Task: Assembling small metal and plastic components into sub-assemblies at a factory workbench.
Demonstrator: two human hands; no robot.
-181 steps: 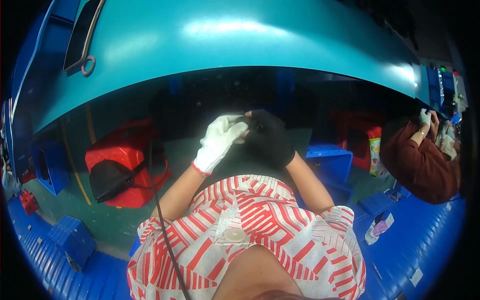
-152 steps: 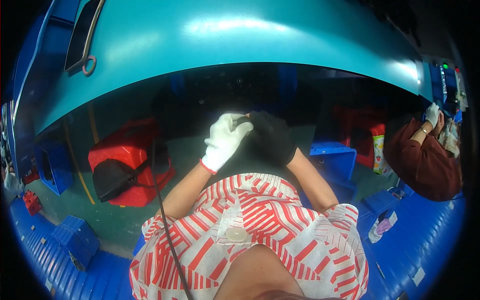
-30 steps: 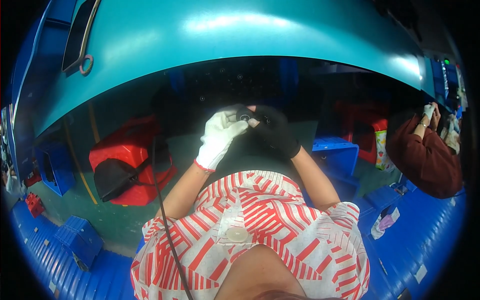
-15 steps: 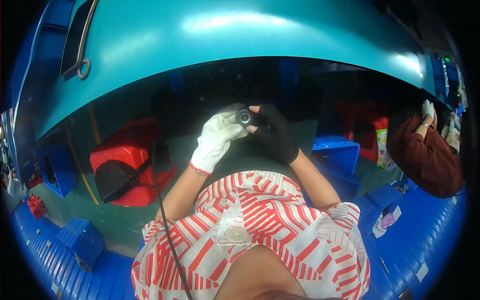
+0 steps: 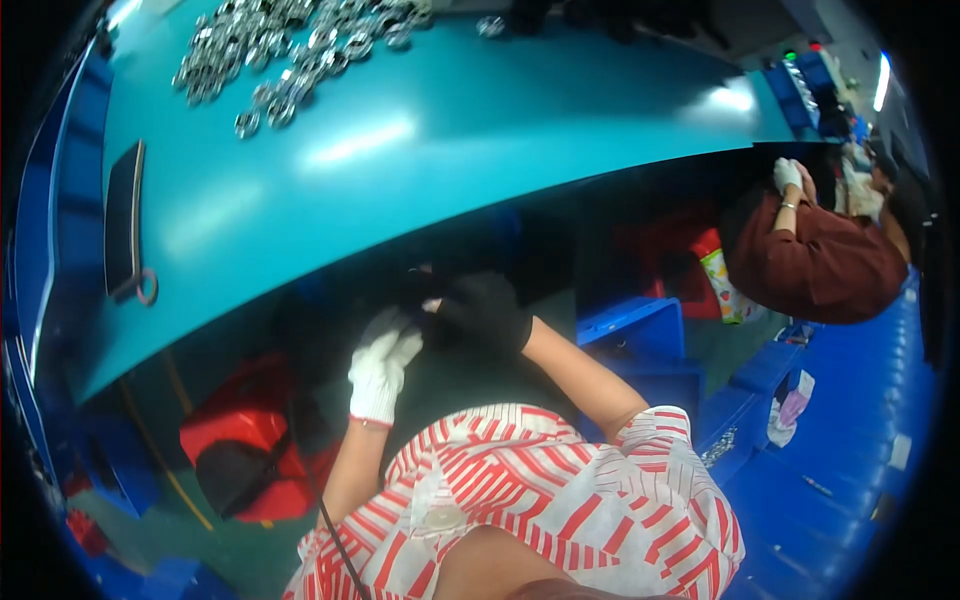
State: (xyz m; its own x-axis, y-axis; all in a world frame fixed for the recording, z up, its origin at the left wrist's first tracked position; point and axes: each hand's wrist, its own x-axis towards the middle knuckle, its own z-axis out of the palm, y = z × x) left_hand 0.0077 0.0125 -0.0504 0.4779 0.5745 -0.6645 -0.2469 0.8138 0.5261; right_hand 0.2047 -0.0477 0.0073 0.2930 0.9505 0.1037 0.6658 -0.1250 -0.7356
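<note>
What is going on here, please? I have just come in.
A person in a red-and-white top has both hands in front of a teal table. The white-gloved left hand and black-gloved right hand are close together; it is too dark and blurred to tell whether they hold anything. Many shiny round pieces lie on the table's far left part. A co-worker in dark red is at the right.
</note>
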